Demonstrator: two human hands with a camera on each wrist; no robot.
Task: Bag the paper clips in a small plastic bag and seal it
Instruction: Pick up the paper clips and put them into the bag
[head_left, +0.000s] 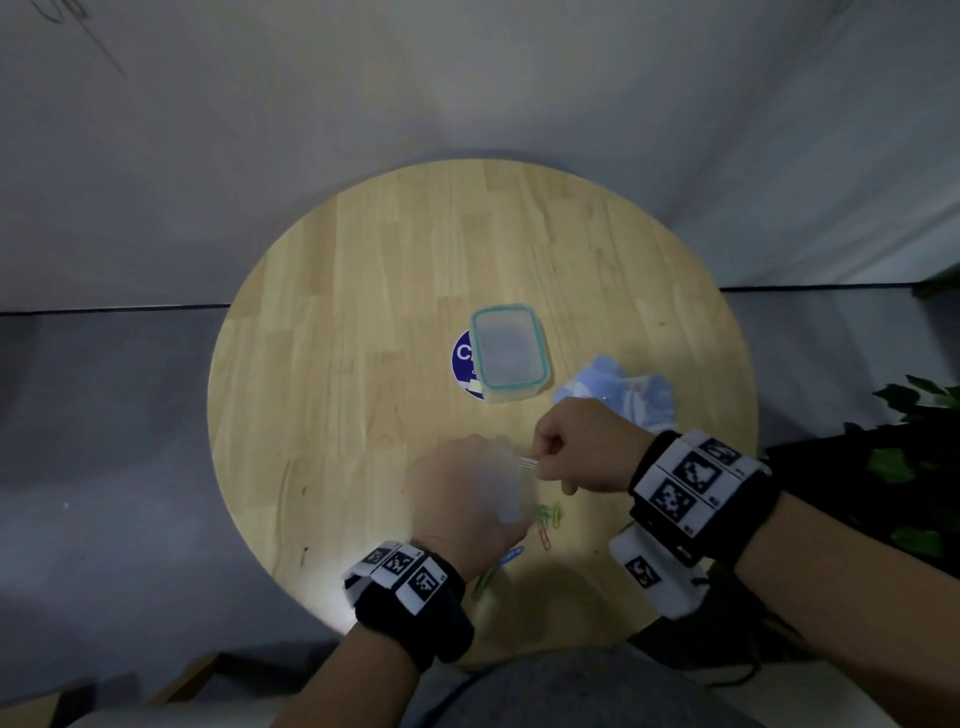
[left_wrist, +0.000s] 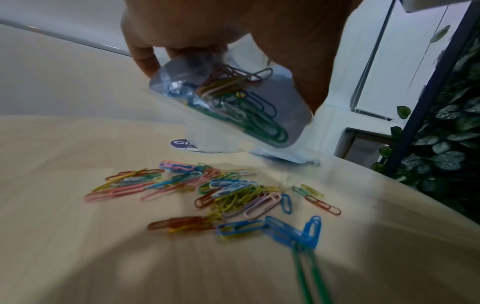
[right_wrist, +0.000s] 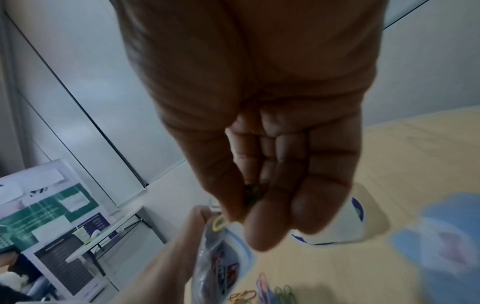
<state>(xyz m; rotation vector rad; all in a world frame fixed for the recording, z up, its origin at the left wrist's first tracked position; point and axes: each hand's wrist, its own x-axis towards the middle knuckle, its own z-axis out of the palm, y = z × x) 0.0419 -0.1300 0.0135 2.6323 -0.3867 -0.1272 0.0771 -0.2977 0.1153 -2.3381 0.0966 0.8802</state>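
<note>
Left wrist view: your left hand (left_wrist: 207, 30) grips the small clear plastic bag (left_wrist: 228, 102) of clips; your right hand (right_wrist: 259, 164) pinches what seems a yellow paper clip (right_wrist: 219, 223) at frame centre.

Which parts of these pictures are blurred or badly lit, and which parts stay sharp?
Head view: dim room, a bright patch on the table edge near the body, left hand smeared by motion. Left wrist view: the bag is fairly sharp, the loose paper clips streak toward the bottom. Right wrist view: the right hand is dark, the blue object is blurred.
</note>
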